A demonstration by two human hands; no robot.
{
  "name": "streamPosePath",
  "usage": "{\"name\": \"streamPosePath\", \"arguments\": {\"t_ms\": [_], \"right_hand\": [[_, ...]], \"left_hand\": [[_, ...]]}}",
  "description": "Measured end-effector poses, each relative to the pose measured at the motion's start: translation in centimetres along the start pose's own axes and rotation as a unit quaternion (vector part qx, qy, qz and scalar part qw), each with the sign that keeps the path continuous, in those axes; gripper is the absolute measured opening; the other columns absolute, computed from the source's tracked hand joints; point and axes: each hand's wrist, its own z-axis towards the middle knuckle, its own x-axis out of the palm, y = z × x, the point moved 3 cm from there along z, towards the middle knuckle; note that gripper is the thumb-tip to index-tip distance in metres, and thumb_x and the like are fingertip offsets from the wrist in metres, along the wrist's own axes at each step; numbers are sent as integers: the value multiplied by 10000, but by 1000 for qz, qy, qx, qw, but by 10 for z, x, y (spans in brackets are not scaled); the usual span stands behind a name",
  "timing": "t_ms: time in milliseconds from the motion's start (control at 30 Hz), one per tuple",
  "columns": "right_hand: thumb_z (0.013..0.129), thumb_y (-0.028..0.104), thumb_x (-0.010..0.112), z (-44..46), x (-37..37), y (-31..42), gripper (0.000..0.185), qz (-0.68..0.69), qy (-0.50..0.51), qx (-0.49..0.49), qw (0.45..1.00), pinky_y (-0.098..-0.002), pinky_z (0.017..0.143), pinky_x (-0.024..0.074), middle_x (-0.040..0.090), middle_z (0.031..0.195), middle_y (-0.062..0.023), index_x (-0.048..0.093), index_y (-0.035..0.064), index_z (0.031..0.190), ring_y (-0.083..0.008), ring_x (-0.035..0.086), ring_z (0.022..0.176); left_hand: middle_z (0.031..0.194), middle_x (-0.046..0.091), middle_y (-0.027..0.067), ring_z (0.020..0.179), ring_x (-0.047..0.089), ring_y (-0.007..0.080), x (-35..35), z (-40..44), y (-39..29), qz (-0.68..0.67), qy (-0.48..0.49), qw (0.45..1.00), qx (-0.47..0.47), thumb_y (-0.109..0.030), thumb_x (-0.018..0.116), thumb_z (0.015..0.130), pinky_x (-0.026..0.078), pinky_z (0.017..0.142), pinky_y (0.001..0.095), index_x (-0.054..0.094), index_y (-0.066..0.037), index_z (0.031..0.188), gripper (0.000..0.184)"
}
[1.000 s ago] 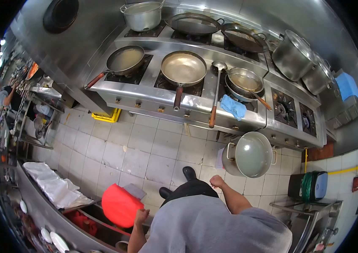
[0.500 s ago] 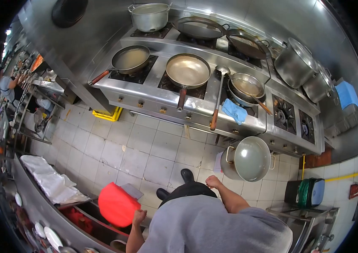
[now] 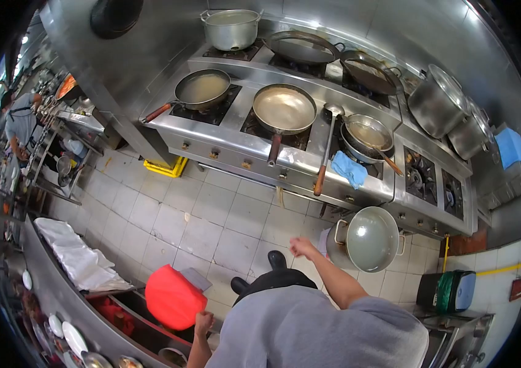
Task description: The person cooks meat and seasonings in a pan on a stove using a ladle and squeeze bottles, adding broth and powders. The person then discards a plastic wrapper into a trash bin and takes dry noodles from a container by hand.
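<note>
My right hand (image 3: 303, 247) is held out in front of my body over the tiled floor, left of a large pot of liquid (image 3: 372, 239). Its fingers are curled, and whether anything is in them is too small to tell. Low on the left, my left hand (image 3: 204, 322) is a loose fist beside a red round object (image 3: 175, 297). Whether it touches that object is unclear. Beyond, the stove carries a pan (image 3: 284, 109), another pan with liquid (image 3: 203, 89), a ladle (image 3: 328, 147), a strainer over a bowl (image 3: 368, 132) and a blue cloth (image 3: 349, 169).
Two tall pots (image 3: 437, 101) stand at the back right. A lidded bin (image 3: 446, 291) is at the right wall. Woks (image 3: 303, 48) and a pot (image 3: 231, 29) occupy the back burners. Left, a counter holds white cloth (image 3: 80, 257); a co-worker (image 3: 22, 119) stands far off.
My right hand has moved forward, away from my body. My left hand has stayed low near the red object. The stove and pots have shifted slightly right in view, and the co-worker shows more fully.
</note>
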Motion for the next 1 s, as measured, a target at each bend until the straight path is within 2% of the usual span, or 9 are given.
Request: {"name": "streamPosePath", "arguments": {"t_ms": [167,367,567,667,733,800,867,933,1000], "right_hand": [[892,666,403,-7,33,179,841,270,57,-106,955,-351,654,506,616,947,-136,256,18,1409,-190,594,748],[919,592,440,-4,50,295,657,334,17,-199,921,-317,634,515,612,956,-119,367,61,1298,-150,590,745],[981,342,480,16,60,335,336,344,-46,-264,900,-284,531,495,545,804,-64,416,85,1188,-98,495,600],[978,358,486,15,65,340,343,336,-46,-262,904,-277,532,496,517,765,-43,428,81,1171,-93,478,591],[974,366,491,16,63,337,353,332,-38,-265,905,-276,529,496,519,762,-41,433,77,1169,-91,478,590],[979,363,480,11,51,326,361,291,-33,-261,920,-283,554,494,526,750,-31,448,66,1183,-105,503,617],[918,262,577,19,29,297,375,56,-239,-389,888,-380,623,511,537,770,-88,469,31,1194,-209,534,630],[808,141,656,4,6,269,446,-89,-349,-363,859,-415,810,472,545,901,-150,471,14,1193,-306,560,827],[727,64,677,-16,-15,245,551,-257,-518,-402,710,-402,923,416,502,1074,-200,436,1,1218,-352,502,1030]], "left_hand": [[564,561,87,424,515,143,3,12,27,-12,-2,1000,-10,-57,525,804,407,352,271,552,-8,780,61],[596,584,96,438,529,148,5,12,40,-34,9,999,-7,-71,559,827,423,366,269,560,-1,856,76],[612,597,101,468,548,164,8,-6,49,-89,-2,996,25,-95,550,818,444,406,281,589,27,847,131],[636,616,119,486,575,176,7,-10,59,190,29,916,351,-100,528,818,449,418,283,604,45,849,167],[658,632,140,503,600,187,7,-15,63,146,9,937,316,-95,517,822,454,421,284,607,69,871,193],[666,641,154,514,618,196,7,-18,65,124,13,950,285,-86,509,826,460,424,284,605,90,877,207],[666,644,162,519,628,202,8,-21,65,118,23,957,265,-78,503,830,464,426,284,602,103,875,211],[661,646,172,509,625,203,9,-26,61,63,3,975,214,-70,498,836,464,423,281,600,114,870,213],[654,646,177,504,625,202,9,-29,54,57,-2,982,181,-67,498,840,462,420,276,599,120,862,214]]}}
